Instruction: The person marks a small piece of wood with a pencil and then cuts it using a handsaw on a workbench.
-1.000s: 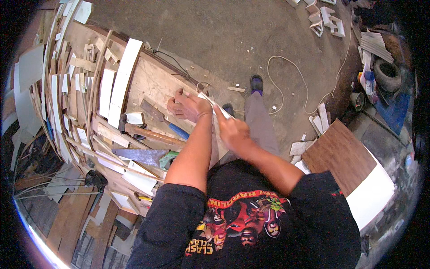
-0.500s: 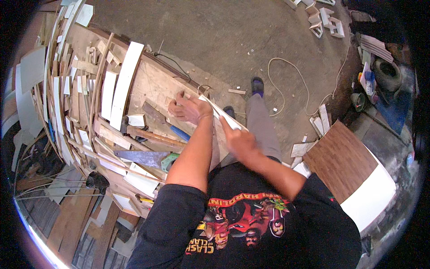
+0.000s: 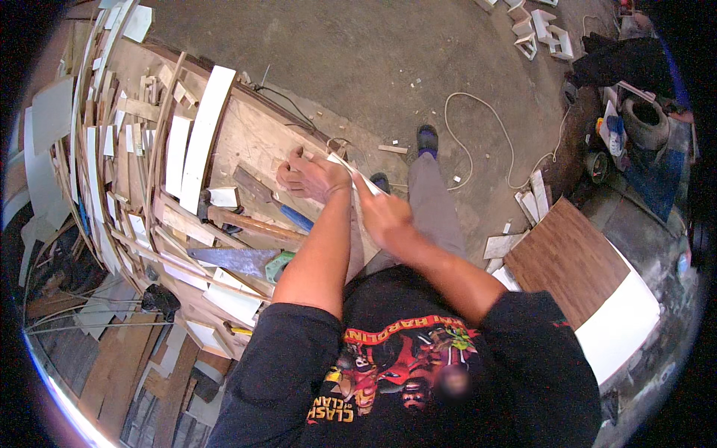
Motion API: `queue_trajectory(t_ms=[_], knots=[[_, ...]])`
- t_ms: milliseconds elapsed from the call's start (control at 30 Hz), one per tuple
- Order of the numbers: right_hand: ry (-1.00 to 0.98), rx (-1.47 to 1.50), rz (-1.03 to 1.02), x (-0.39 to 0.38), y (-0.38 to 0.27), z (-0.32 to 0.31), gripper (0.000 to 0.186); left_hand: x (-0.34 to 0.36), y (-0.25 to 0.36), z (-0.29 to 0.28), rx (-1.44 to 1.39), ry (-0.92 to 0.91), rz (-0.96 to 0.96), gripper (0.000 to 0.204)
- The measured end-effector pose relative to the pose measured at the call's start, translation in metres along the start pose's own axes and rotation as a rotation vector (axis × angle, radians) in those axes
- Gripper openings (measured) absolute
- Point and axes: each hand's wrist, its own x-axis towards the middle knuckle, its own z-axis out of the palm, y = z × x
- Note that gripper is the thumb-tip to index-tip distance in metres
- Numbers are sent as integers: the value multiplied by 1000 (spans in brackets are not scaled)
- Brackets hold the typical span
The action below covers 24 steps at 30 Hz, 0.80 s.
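Note:
My left hand (image 3: pixel 314 177) bears down on the bench (image 3: pixel 250 127), its fingers bent and partly hidden, beside the upper end of a narrow white strip (image 3: pixel 340 160); it seems to hold that strip. Lower down, my right hand (image 3: pixel 385 218) is closed against the same strip, index finger stretched along it. Whatever is inside that hand is hidden. A blue-handled tool with a dark flat blade (image 3: pixel 254 184) lies left of my left wrist. Near my left forearm are a wooden-handled hammer (image 3: pixel 258 225) and a handsaw (image 3: pixel 235 259) with a green handle.
Long white boards (image 3: pixel 208 138) and many offcuts cover the bench's left side. A pale cable (image 3: pixel 473 138) curves across the floor (image 3: pixel 358 67). Brown and white panels (image 3: pixel 567 261) lie at the right. A person in dark clothing (image 3: pixel 627 66) is at the upper right, near white frames (image 3: pixel 553 37).
My right hand has slid up and left along the white strip, closer to my left hand. The left hand has hardly moved. More of the dark-clothed person shows at the upper right.

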Motion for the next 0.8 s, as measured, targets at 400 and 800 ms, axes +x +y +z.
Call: queue_trajectory(t_ms=[400, 800], knots=[[236, -41, -21, 11, -2, 8, 55, -2, 11, -4, -11, -94, -67, 32], [37, -57, 16, -23, -13, -6, 66, 7, -3, -6, -4, -59, -71, 38]])
